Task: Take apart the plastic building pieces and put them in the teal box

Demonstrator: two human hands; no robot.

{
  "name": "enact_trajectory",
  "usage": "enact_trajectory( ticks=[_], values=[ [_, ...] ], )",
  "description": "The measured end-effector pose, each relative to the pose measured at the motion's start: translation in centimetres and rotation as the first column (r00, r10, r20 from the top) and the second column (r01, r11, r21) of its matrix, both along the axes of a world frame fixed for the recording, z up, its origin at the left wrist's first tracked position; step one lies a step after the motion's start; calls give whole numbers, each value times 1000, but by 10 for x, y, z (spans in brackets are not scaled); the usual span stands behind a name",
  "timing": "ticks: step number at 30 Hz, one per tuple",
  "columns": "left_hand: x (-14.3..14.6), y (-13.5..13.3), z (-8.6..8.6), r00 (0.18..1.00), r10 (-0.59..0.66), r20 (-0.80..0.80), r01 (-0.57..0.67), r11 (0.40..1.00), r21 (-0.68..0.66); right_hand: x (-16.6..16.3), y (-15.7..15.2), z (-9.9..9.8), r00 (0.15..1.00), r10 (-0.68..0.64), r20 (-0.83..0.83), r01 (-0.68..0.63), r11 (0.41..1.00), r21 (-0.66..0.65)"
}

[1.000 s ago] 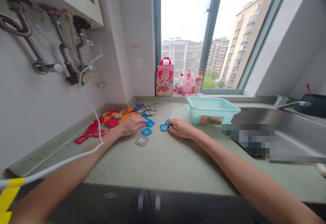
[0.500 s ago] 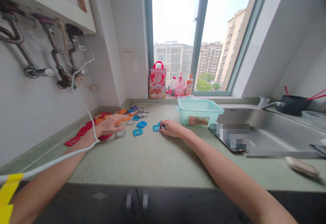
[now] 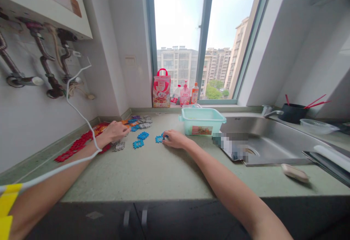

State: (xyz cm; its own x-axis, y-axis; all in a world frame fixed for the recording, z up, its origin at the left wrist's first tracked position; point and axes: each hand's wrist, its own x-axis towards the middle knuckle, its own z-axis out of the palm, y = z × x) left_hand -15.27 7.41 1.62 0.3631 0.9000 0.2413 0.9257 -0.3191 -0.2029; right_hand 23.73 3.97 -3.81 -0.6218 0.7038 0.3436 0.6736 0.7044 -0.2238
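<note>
My right hand (image 3: pixel 176 139) is closed on the edge of a blue notched plastic tile (image 3: pixel 159 139) lying on the counter. Left of it lie two more blue notched tiles (image 3: pixel 138 144). My left hand (image 3: pixel 117 131) is over the tile pile with its fingers curled together; whatever is in them is hidden. Around that hand are grey tiles (image 3: pixel 119 146), a row of red tiles (image 3: pixel 73 149), some orange ones, and more blue (image 3: pixel 135 128) and grey pieces (image 3: pixel 144 125) toward the back wall. Part of the pile is covered by my left hand and forearm.
A mint-green plastic tub (image 3: pixel 203 120) stands beyond my right hand, beside the steel sink (image 3: pixel 273 134). A white cable (image 3: pixel 82 119) crosses over my left forearm. A pale oblong object (image 3: pixel 295 173) lies before the sink. Bottles (image 3: pixel 185 95) and a pink bag (image 3: pixel 162 91) line the sill.
My left hand's fingers have gone from stretched out to curled together over the pile. The whole view has shifted, with things now farther left. My right hand stays at the blue tile.
</note>
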Motion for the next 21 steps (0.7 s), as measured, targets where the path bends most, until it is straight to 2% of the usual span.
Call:
enact_trajectory(
  ticks=[3, 6, 8, 11, 14, 17, 19, 21],
  values=[
    [7, 41, 5, 995, 87, 46, -89, 995, 53, 1, 1, -1, 1000, 8, -18, -8, 1000, 11],
    [10, 81, 5, 983, 148, 106, -151, 988, 26, 2, 3, -3, 1000, 5, -26, -5, 1000, 13],
    [8, 98, 3, 979, 178, 104, -179, 984, -2, 2, 4, -5, 999, 0, -33, 1, 1000, 16],
    [-2, 110, 2, 977, 200, 77, -200, 980, -7, 4, 7, -6, 999, -3, -35, 4, 1000, 23],
    [-12, 106, 7, 979, 197, 59, -198, 980, 25, 5, 7, -5, 999, 2, -41, -1, 1000, 23],
    [-7, 83, 13, 987, 142, 75, -148, 985, 87, 5, 6, -2, 999, 12, -51, -11, 1000, 24],
    [9, 60, 11, 993, -5, 121, -13, 989, 150, 5, 6, -1, 999, 18, -49, -17, 1000, 18],
    [29, 35, 6, 962, -219, 165, 185, 962, 199, 6, 5, -1, 999, 13, -42, -13, 1000, 9]
  ],
)
